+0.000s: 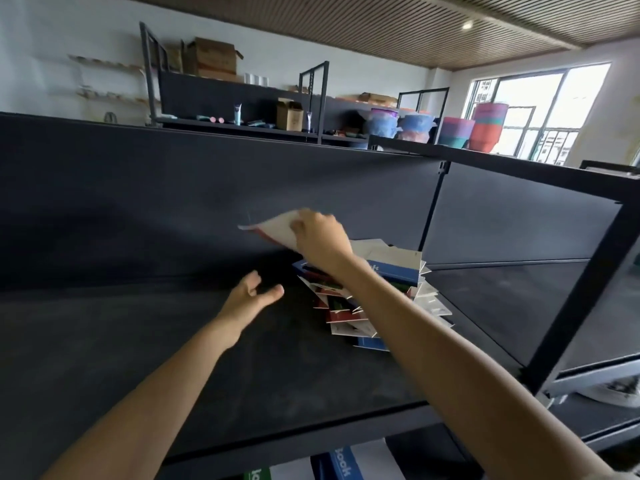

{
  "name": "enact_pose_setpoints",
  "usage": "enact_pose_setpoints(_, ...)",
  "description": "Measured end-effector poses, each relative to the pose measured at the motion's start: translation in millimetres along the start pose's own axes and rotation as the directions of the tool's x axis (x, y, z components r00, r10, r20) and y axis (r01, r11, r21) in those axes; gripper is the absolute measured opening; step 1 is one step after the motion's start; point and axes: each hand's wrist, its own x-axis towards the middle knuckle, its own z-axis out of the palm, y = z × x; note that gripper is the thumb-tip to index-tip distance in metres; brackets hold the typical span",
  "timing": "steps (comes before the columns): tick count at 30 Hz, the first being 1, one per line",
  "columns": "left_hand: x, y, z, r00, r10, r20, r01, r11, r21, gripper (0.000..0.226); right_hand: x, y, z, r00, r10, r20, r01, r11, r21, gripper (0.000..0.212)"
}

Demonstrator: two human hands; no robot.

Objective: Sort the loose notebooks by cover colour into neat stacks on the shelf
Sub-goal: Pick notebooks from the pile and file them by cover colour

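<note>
One notebook (273, 232) pinched in right hand (320, 244) — left hand (249, 297) (loose) hovers.

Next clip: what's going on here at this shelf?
A person is sorting notebooks at a dark shelf. Their right hand grips one notebook, pale with a red edge showing, lifted above a messy pile of mixed blue, red and white covers. The left hand hovers open over the shelf, left of the pile, holding nothing. No sorted stacks show on this shelf yet. More notebooks sit on the level below.
</note>
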Motion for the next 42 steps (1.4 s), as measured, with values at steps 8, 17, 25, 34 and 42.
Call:
enact_pose_setpoints(8,-6,26,-12,0.969,-0.086,0.231,0.156,0.939,-0.307,0.013,35,27,-11,0.98,0.197,-0.001,-0.173,0.865,0.471,0.033)
enact_pose_setpoints(17,-8,3,-11,0.976,-0.218,-0.005,0.207,0.934,-0.29,0.02,13,154,25,0.864,0.38,0.33,-0.193,0.856,-0.48,0.052)
enact_pose_setpoints(25,-13,0,-3,0.966,-0.257,-0.024,0.229,0.897,-0.378,0.023,14,156,24,0.942,0.221,0.251,-0.035,0.81,-0.585,0.042)
enact_pose_setpoints(34,-12,0,8,0.967,-0.254,-0.018,0.229,0.9,-0.37,0.031,20,158,28,0.944,0.265,0.196,-0.132,0.848,-0.513,0.043)
enact_pose_setpoints(42,-9,-8,8,0.949,-0.314,-0.014,0.282,0.87,-0.404,0.032,22,147,20,0.94,0.149,0.307,0.068,0.8,-0.596,0.034)
